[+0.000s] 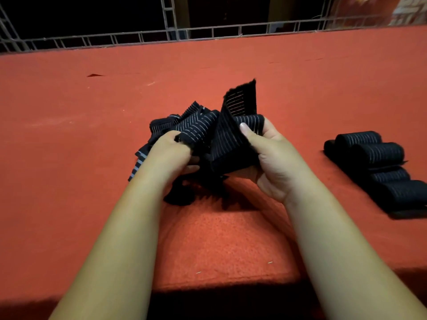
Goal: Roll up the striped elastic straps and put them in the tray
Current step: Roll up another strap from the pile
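Clearly risky: both hands, left hand (172, 153) and right hand (268, 155), clamped on one striped elastic strap (221, 135) lifted off the loose pile (161, 132) on the red cloth (92, 135), springy enough to uncoil if pinching fingers (245, 129) slacken; tray (332, 146) right.

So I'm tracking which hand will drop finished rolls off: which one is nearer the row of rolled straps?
Right. The right hand is just left of the rolls; the left hand is farther left, beyond the strap pile.
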